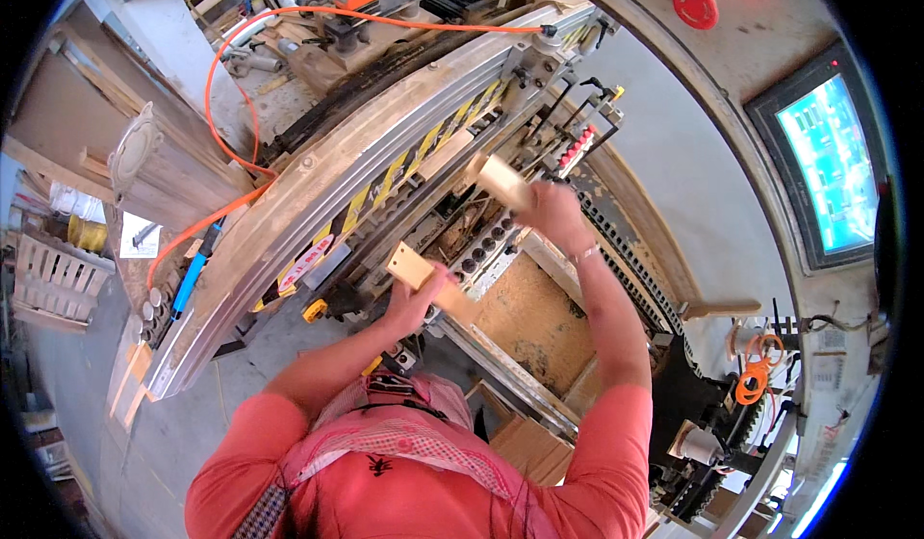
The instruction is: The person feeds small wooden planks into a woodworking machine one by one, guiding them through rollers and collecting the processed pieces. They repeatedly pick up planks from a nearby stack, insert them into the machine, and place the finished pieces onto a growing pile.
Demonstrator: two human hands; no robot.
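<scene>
My left hand [416, 306] is closed around a short pale wooden board [412, 266] with small holes near its far end. The board is held tilted in front of the machine's near edge. Further to the right, my right hand [555, 216] grips the near end of a second wooden piece [502, 182], slightly blurred, above the machine bed. Beneath and between the hands runs a row of round black knobs or discs [488, 242] on a light rail. My palms hide parts of both wooden pieces.
A dusty wooden panel [534, 322] lies below my right forearm. A long curved-looking metal beam with yellow-black striping [423, 158] crosses ahead. An orange hose [208, 106] loops at left. At right are a lit screen [828, 168], a red stop button [695, 7] and a black chain track [635, 257].
</scene>
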